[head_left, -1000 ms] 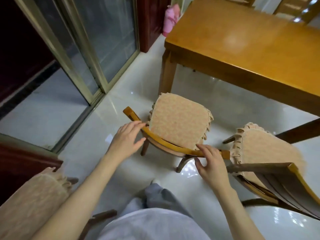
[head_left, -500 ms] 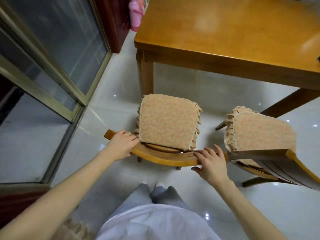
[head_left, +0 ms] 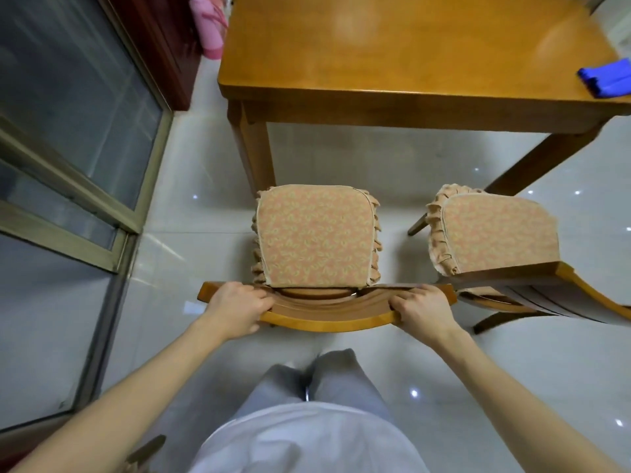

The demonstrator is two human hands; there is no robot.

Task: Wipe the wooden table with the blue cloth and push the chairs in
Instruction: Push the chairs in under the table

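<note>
CHAIR IN HAND: A person stands behind a wooden chair (head_left: 324, 323) on a glossy white tiled floor (head_left: 205, 216), gripping its curved top rail at both ends. The left hand (head_left: 239, 307) holds the left end of the rail, with its fingers (head_left: 256, 297) curled round the wood. The right hand (head_left: 421, 310) holds the right end the same way, fingers wrapped over the rail.

The chair's seat cushion (head_left: 314, 237), tan, patterned and ruffled at the edges, points toward the wooden surface (head_left: 392, 46). The cushion's front edge sits just beside the near-left table leg (head_left: 254, 155), and the seat is not yet under the top.

A 2nd chair (head_left: 495, 233) with a matching cushion stands just to the right. It is set at an angle, its back rail is near the right hand, and it too is out from the surface.

The blue cloth (head_left: 606, 78) lies bundled on the surface near its right-hand corner. It is partly cut off by the edge of the view and well apart from both hands.

To the left, a sliding glass door (head_left: 85, 97) in a metal frame meets the floor. A pink object (head_left: 208, 25) rests beside dark red furniture (head_left: 164, 39) past the surface's left corner. The person's grey trousers and white top fill the bottom of the view.
</note>
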